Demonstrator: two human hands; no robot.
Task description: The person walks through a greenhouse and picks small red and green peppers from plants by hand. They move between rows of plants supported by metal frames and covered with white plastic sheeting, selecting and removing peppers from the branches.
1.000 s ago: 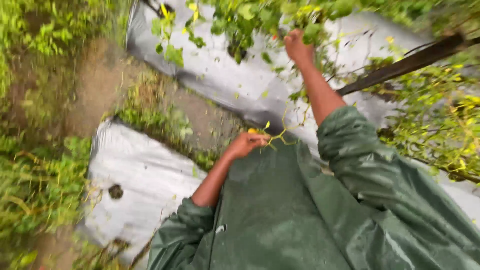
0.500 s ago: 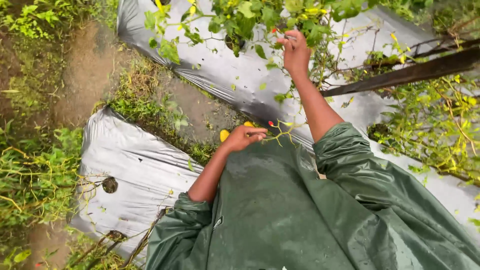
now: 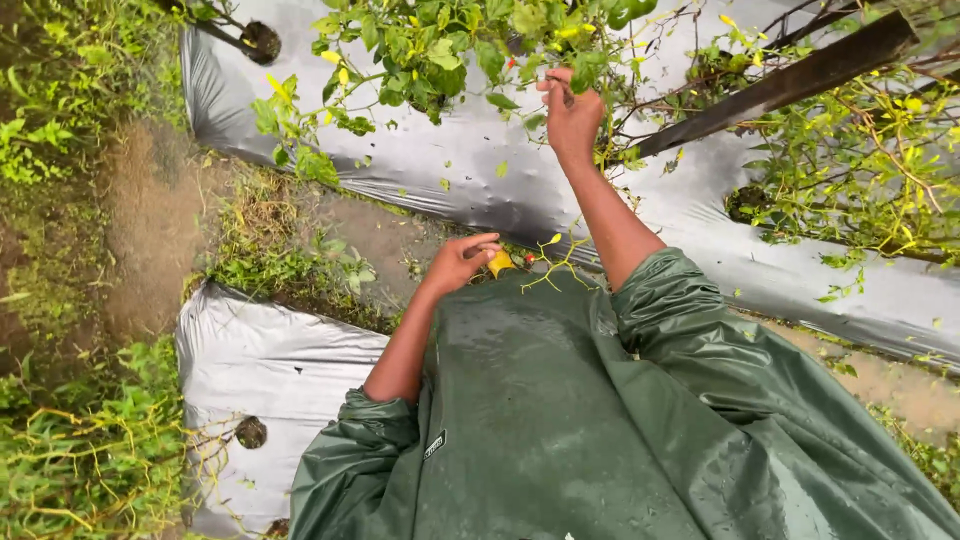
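Pepper plant worked between mulch sheets

Pepper plant (image 3: 440, 50) stands over silver mulch sheeting (image 3: 440, 170), bare soil path (image 3: 150, 220) open alongside. Right hand (image 3: 570, 115) pinches a stem among leaves. Left hand (image 3: 462, 262), held low, closes on a yellow piece (image 3: 499, 263).

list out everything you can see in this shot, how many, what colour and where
Leafy plant: one, green with yellow leaves, top centre.
Second plant: one, green-yellow, right.
Plastic mulch sheets: two, silver-grey, one across the top, one lower left.
Planting holes: three seen, dark, in the sheets.
Wooden stake: one, dark, upper right.
Dirt path: brown, left.
Weeds: green, left edge.
Yellow leaf: one, at left hand.
Raincoat: one, dark green, wet, bottom.
Left hand: holding twiggy stems.
Right hand: raised in the foliage.
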